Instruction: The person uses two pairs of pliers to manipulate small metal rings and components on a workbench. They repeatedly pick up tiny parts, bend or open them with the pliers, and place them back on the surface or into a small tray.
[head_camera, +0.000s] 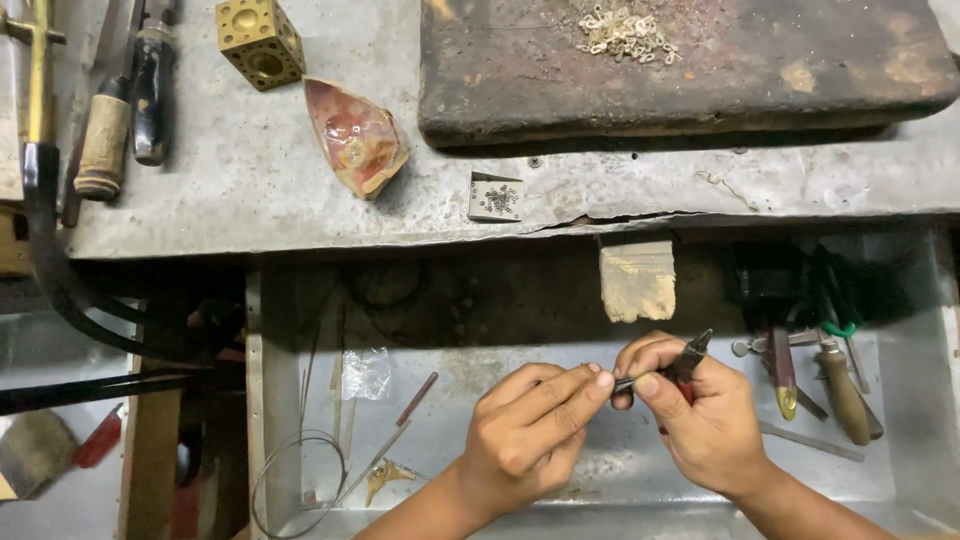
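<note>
My right hand (700, 415) grips small pliers (688, 360) with red handles, jaws pointing up and right. My left hand (530, 435) pinches something tiny between thumb and forefinger, right against the right hand's fingertips; the piece itself is too small to make out. Both hands hover over an open metal drawer (900, 440) below the bench edge. A wooden bench pin (638, 281) juts out just above the hands.
On the bench top lie a dark wooden block (690, 75) with a pile of small metal links (625, 32), a brass dapping cube (260, 40), a broken ceramic dish (355, 135), a small tray of beads (495, 197) and handled tools (130, 100). Pliers and files (810, 370) and wire coils (300, 480) lie in the drawer.
</note>
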